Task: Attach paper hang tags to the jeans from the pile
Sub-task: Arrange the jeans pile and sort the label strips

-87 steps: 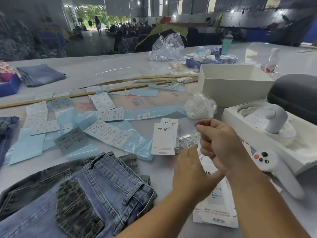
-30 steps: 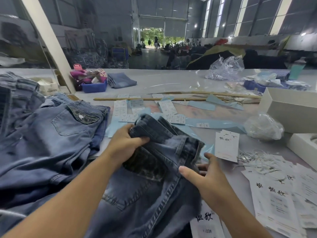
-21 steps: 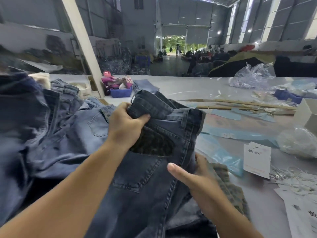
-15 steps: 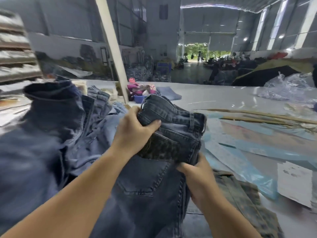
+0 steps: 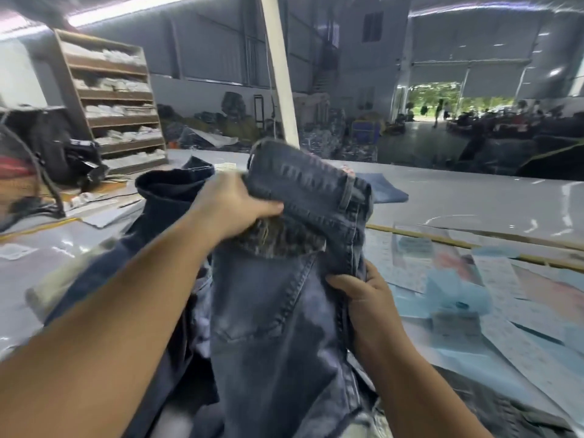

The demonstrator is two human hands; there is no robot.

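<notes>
Two hands hold thick blue jeans (image 5: pixel 278 311): left hand (image 5: pixel 234 207) grips the folded waistband, right hand (image 5: pixel 363 298) pinches the side seam.

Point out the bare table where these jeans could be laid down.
Bare grey table lies beyond the wooden strip, right of the folded denim. Near right is crowded with blue sheets; left holds darker jeans.

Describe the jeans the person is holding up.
The jeans are dark blue, faded denim with pale stitching, a back pocket and a patterned patch above it. The waistband is folded over at the top. The left hand grips the waistband; the right hand pinches the side seam. They hang lifted above the table.
</notes>
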